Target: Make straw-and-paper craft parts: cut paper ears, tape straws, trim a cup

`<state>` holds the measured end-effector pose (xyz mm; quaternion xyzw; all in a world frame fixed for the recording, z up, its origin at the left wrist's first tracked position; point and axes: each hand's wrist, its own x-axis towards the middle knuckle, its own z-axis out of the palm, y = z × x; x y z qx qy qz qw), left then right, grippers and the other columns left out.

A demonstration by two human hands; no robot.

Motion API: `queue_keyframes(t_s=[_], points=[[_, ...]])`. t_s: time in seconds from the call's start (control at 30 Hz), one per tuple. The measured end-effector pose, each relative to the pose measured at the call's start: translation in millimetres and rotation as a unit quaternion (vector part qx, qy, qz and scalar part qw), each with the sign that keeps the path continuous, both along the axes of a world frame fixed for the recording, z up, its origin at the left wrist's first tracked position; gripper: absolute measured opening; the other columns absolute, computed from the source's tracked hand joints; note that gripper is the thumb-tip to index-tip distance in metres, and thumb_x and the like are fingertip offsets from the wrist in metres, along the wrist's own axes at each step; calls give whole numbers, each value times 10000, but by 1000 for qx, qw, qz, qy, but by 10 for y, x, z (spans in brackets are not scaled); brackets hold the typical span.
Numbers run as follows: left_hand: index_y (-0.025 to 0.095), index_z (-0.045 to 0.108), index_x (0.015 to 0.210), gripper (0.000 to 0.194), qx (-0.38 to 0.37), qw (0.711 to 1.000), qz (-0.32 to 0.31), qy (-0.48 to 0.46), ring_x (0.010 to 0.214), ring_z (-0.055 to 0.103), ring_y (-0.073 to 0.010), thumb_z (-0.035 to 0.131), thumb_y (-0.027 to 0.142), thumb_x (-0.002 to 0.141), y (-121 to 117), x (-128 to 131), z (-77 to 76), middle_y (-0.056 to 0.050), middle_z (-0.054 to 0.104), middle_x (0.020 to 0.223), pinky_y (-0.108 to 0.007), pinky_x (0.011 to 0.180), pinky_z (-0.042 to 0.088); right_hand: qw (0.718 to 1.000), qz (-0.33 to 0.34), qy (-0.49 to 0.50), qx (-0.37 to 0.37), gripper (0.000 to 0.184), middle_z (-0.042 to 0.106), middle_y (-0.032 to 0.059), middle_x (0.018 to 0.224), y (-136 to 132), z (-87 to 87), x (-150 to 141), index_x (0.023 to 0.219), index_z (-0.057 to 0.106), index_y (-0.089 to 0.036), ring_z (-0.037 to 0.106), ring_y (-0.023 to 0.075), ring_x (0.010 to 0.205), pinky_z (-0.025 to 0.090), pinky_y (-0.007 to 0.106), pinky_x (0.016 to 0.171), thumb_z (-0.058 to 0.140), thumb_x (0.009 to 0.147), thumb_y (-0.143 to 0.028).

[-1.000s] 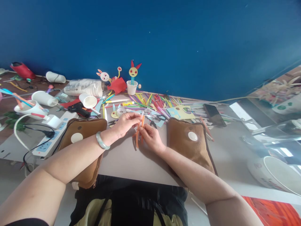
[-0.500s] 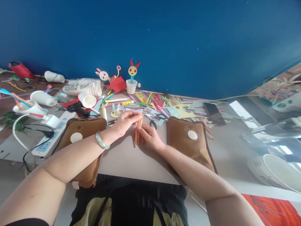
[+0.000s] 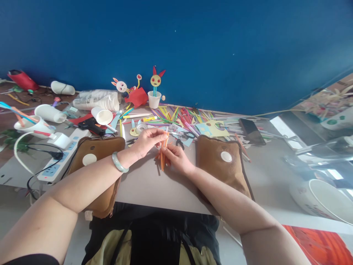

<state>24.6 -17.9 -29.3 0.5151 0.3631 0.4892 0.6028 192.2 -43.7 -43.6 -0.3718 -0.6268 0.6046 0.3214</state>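
Several orange strips (image 3: 162, 162), which look like flattened straws or pipe cleaners, hang upright between my two hands above the table (image 3: 149, 191). My left hand (image 3: 147, 142) pinches their upper end, where a thin white piece pokes out. Lower down, my right hand (image 3: 178, 157) grips the same strips between thumb and fingers. Just behind my hands lie black-handled scissors (image 3: 180, 141) and a roll of clear tape (image 3: 142, 128). The inner fingers of both hands are partly hidden.
Brown cushions (image 3: 220, 173) lie either side under my forearms. At the back are a pile of coloured sticks (image 3: 176, 115), a rabbit figure in a paper cup (image 3: 154, 99) and a phone (image 3: 251, 131). A glue gun (image 3: 92, 126) and power strip (image 3: 62, 158) sit left.
The orange strips have turned slightly between my fingers, and their lower ends are spread a little differently. Both hands keep their hold in nearly the same place.
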Motion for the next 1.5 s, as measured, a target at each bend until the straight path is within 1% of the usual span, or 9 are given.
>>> queue_keyframes(t_s=[0.23, 0.43, 0.63, 0.83, 0.97, 1.07, 1.17, 1.27, 1.5], points=[[155, 750, 774, 294, -6, 1000, -23, 18, 582, 474, -78, 808, 440, 735, 13, -18, -11, -6, 628, 697, -240, 569, 401, 1000, 9, -3, -1, 561, 668, 34, 650, -3, 34, 2, 770, 637, -146, 482, 84, 454, 390, 228, 455, 579, 862, -697], [156, 768, 807, 314, -25, 1000, -1, 6, 555, 466, -79, 836, 439, 690, 2, 10, 26, -6, 622, 653, -235, 534, 386, 1000, 5, -2, -7, 558, 644, 19, 618, 2, 16, 7, 783, 638, -143, 475, 82, 451, 375, 225, 454, 582, 859, -693], [156, 755, 766, 311, -30, 1000, -5, 5, 553, 464, -77, 830, 448, 693, 3, 6, 37, -7, 614, 645, -236, 534, 379, 1000, -11, -14, -8, 529, 653, 13, 623, -11, 35, 15, 851, 679, -141, 466, 84, 446, 369, 227, 451, 587, 870, -662], [159, 768, 799, 314, -35, 999, 0, 21, 559, 471, -86, 828, 446, 688, 11, 0, 28, -6, 610, 636, -235, 519, 367, 999, -17, -26, 6, 561, 632, 6, 567, -2, 27, 22, 821, 693, -138, 461, 87, 441, 365, 224, 449, 585, 858, -687], [154, 755, 757, 310, -32, 999, 12, 20, 527, 441, -72, 831, 445, 685, -3, 12, 57, 1, 603, 625, -240, 504, 326, 999, -23, -24, 6, 568, 670, 25, 608, 11, 0, 25, 815, 692, -141, 472, 89, 438, 376, 226, 447, 591, 848, -698], [156, 757, 759, 314, -33, 999, 6, 13, 531, 430, -72, 826, 455, 696, -5, 10, 72, 1, 599, 624, -245, 514, 323, 999, -18, -27, 15, 558, 692, 45, 638, 10, 7, 31, 791, 699, -138, 487, 91, 453, 388, 231, 466, 564, 886, -671], [156, 758, 758, 323, -39, 999, 13, 5, 536, 417, -78, 830, 463, 688, 0, 5, 73, 2, 588, 607, -252, 520, 320, 999, -12, -22, 25, 566, 701, 53, 648, 2, 34, 32, 787, 723, -137, 467, 89, 453, 391, 241, 479, 527, 921, -651], [159, 757, 752, 323, -48, 999, 17, -1, 541, 411, -78, 839, 462, 674, 1, 7, 72, 2, 592, 610, -255, 526, 312, 999, -20, -18, 29, 546, 715, 54, 676, -4, 48, 23, 812, 732, -139, 441, 81, 442, 382, 243, 472, 557, 905, -648], [162, 761, 728, 325, -50, 999, 13, -2, 592, 458, -89, 861, 458, 638, -13, 24, 84, -11, 627, 655, -252, 557, 340, 999, -38, -27, 19, 518, 637, 14, 560, -3, 24, 11, 790, 720, -135, 472, 88, 438, 389, 236, 465, 612, 871, -635]])
